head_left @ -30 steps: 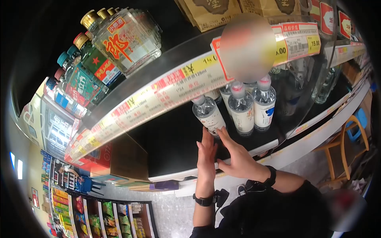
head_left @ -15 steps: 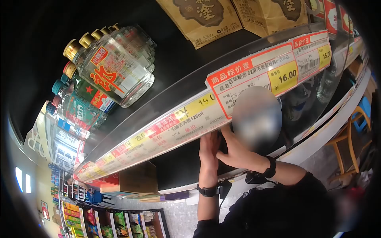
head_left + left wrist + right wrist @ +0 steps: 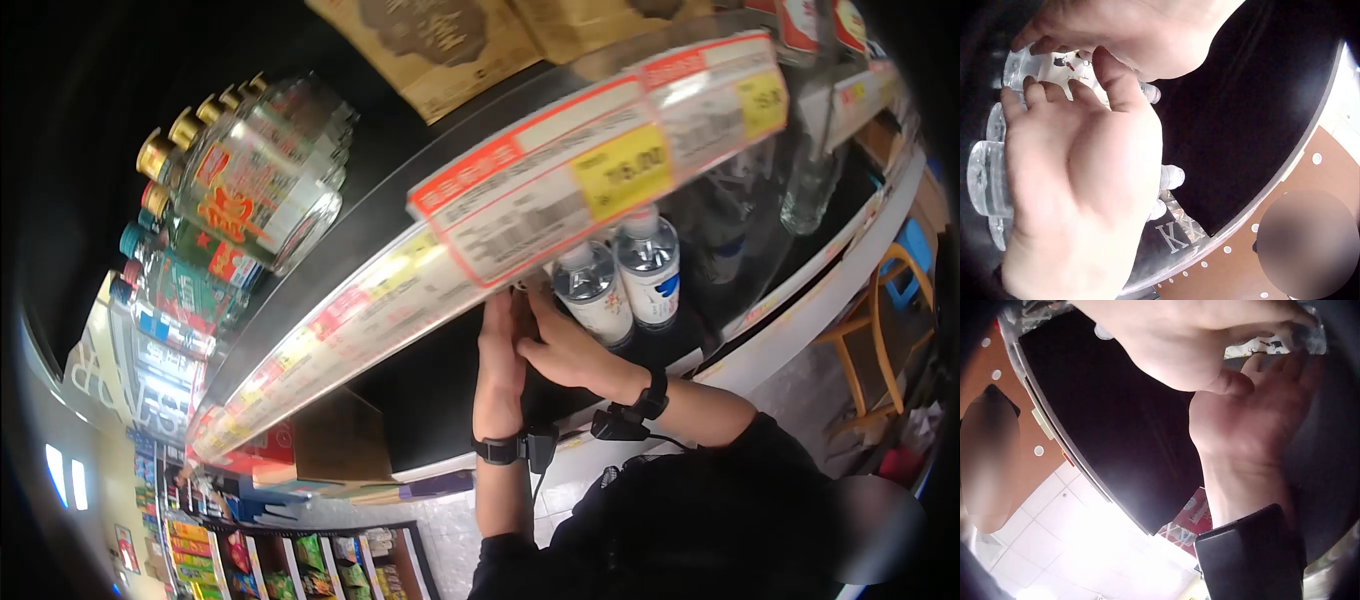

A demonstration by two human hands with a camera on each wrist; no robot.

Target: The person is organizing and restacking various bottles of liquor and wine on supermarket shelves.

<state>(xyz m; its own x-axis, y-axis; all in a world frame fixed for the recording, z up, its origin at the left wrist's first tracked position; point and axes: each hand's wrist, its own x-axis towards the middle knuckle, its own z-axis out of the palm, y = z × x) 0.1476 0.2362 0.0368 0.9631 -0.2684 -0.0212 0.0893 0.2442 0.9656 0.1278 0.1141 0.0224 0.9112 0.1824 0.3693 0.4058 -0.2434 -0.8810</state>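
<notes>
My left hand (image 3: pixel 500 345) and right hand (image 3: pixel 565 345) reach under the price strip, side by side, fingers mostly hidden from the head view. Between them stands a clear bottle with a white printed label (image 3: pixel 1066 70), also seen in the right wrist view as a label strip (image 3: pixel 1254 347). In the left wrist view, the left hand's straight fingers lie along one side of the bottle and the right hand's extended fingers along the other. Just right of my right hand stand two similar clear bottles (image 3: pixel 600 305), one with a blue mark (image 3: pixel 655 285).
A price strip (image 3: pixel 540 200) overhangs the lower black shelf (image 3: pixel 440 390). Above it stand flat glass bottles with gold caps (image 3: pixel 255 190) and brown paper bags (image 3: pixel 430 50). A cardboard box (image 3: pixel 340 430) sits left on the lower shelf; a wooden chair (image 3: pixel 870 350) stands at right.
The head view has shifted, so the price strip now covers the bottle and my fingertips. My hands have moved further in under the strip and closer together about the bottle.
</notes>
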